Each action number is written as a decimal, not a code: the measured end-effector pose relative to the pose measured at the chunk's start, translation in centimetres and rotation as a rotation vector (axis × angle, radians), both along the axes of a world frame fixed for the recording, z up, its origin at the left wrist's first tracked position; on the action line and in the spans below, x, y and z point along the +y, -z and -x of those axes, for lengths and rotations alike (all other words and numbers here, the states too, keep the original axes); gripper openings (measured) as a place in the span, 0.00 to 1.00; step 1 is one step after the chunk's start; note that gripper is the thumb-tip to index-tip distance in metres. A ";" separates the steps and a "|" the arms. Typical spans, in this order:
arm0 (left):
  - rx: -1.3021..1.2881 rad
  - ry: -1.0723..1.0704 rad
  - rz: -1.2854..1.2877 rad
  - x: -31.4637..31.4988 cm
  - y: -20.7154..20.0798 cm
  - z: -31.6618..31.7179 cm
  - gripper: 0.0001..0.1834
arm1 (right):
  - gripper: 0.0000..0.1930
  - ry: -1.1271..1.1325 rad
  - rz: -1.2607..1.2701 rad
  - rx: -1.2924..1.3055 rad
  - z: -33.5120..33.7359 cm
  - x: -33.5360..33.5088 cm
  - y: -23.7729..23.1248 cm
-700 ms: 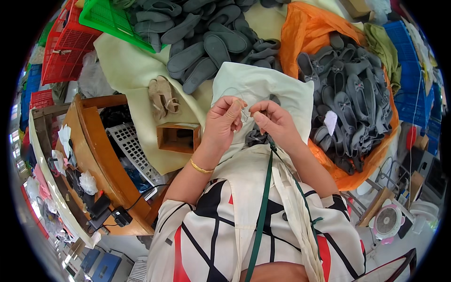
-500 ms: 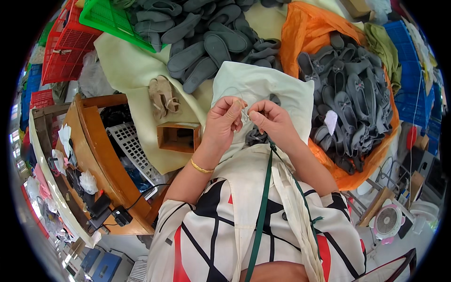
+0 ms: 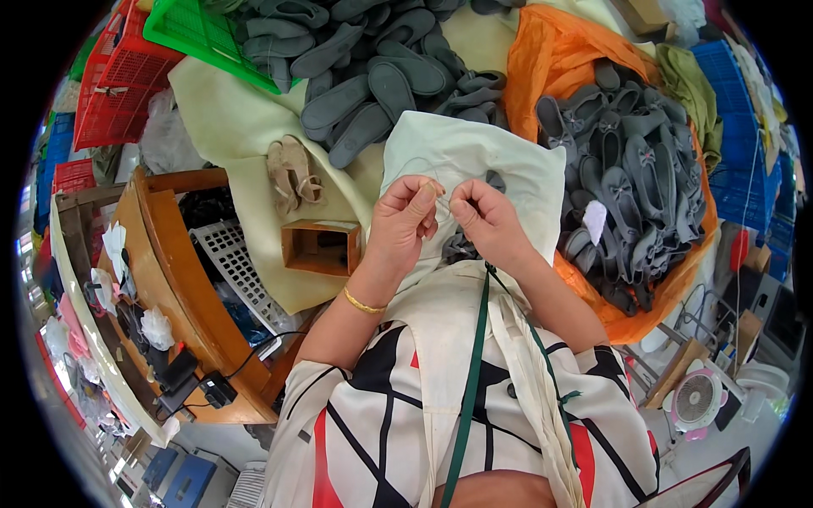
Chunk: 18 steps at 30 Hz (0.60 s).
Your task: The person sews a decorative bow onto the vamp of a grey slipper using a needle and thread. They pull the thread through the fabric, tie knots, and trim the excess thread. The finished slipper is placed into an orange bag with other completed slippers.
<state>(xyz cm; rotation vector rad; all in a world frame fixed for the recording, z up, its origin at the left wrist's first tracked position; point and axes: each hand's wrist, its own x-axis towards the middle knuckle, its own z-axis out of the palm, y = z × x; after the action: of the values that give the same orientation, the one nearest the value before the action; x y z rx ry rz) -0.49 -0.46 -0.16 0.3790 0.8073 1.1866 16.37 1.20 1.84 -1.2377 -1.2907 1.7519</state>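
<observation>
At left, beige sandals [image 3: 295, 173] are lying on a pale sheet [image 3: 233, 110]; just nearer, an open box [image 3: 315, 267] is standing, perhaps for easy reach. The left hand [image 3: 408, 213] is pinching, apparently on a fine thread [image 3: 417, 160] that is looping over the white cloth [image 3: 500, 140]; so thin a thing probably needs fingertips. The right hand [image 3: 491, 224] is pressing thumb to forefinger above bunched dark fabric [image 3: 459, 248]; whether it is gripping thread, I cannot tell. Farther right, an orange sack [image 3: 532, 63] is gaping, likely keeping grey shoes [image 3: 652, 173] together.
</observation>
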 end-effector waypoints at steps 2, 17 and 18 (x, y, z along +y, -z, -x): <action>0.005 -0.002 0.001 0.0 0.2 -0.1 0.05 | 0.07 0.008 -0.081 -0.044 0.1 0.0 0.1; 0.200 -0.001 -0.002 0.1 0.0 0.0 0.07 | 0.07 0.038 -0.035 -0.052 0.2 -0.3 0.3; 0.199 0.002 -0.004 0.2 -0.1 0.0 0.07 | 0.07 0.038 -0.042 -0.060 0.2 -0.3 0.4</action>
<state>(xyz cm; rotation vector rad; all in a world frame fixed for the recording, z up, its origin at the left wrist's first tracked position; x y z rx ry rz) -0.49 -0.29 -0.07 0.5067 0.9766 1.1601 16.18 0.89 1.49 -1.2913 -1.3231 1.6643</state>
